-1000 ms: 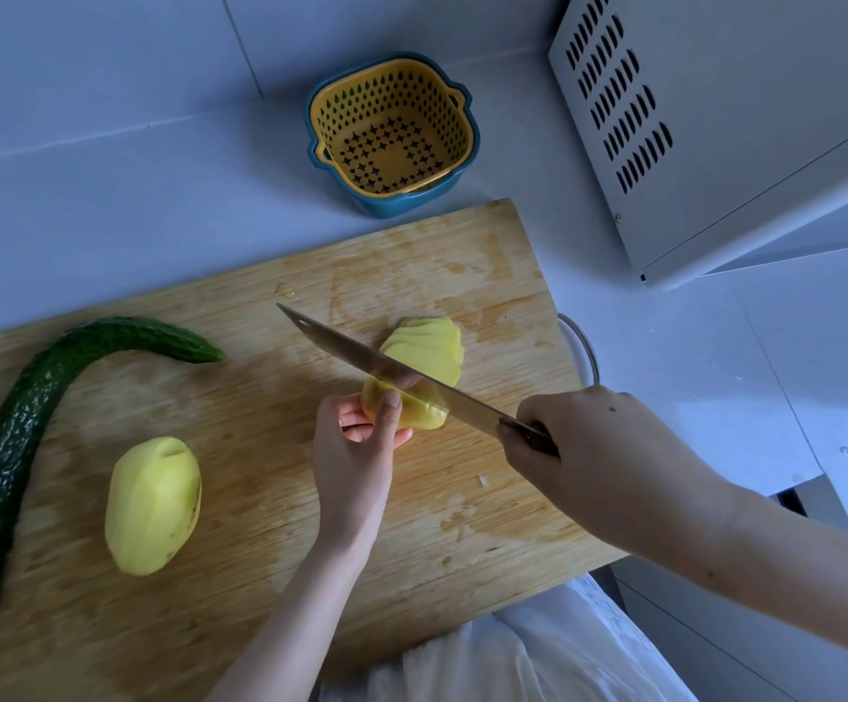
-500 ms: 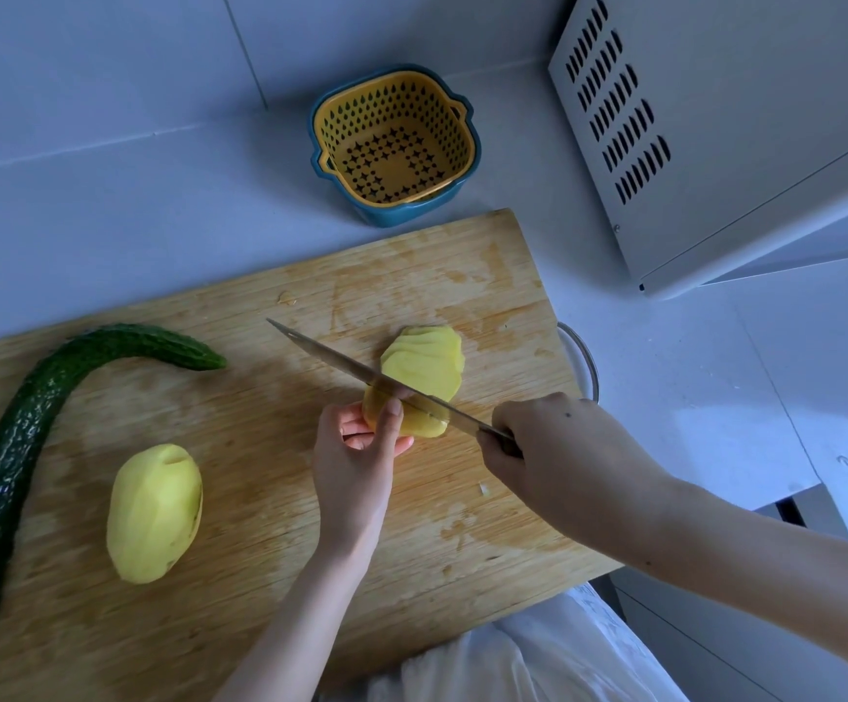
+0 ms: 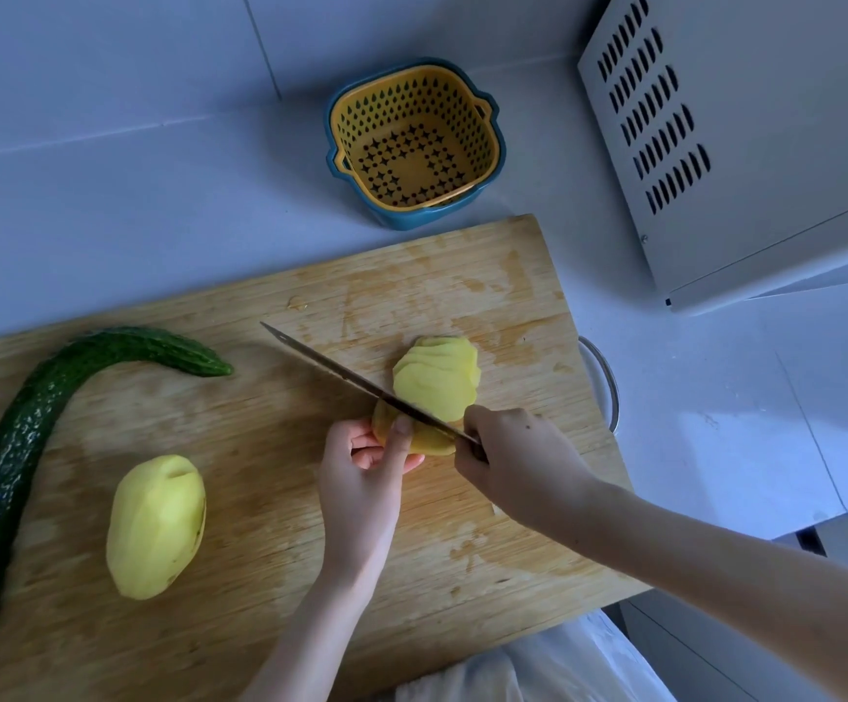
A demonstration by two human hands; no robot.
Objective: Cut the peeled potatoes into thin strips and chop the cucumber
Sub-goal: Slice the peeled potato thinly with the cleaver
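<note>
Toward three o'clock on the pale wooden cutting board [image 3: 259,499], the long steel knife [image 3: 340,380] has stepped a slice or so nearer the person in the last second. The fan of thin yellow slices [image 3: 437,377] on its far side has grown, and the uncut yellow potato stub [image 3: 429,443] is now short (only a few cuts left, I judge). Stacking for strips would follow.

The left hand [image 3: 361,478] pinches the potato stub, thumb pressed on it just beside the blade, fingers curled. The right hand [image 3: 518,458] is fisted round the hidden handle, tip pointing to ten o'clock.

The whole peeled potato [image 3: 155,526] at seven o'clock and the dark green curved cucumber [image 3: 21,438] at nine lie uncut.
</note>
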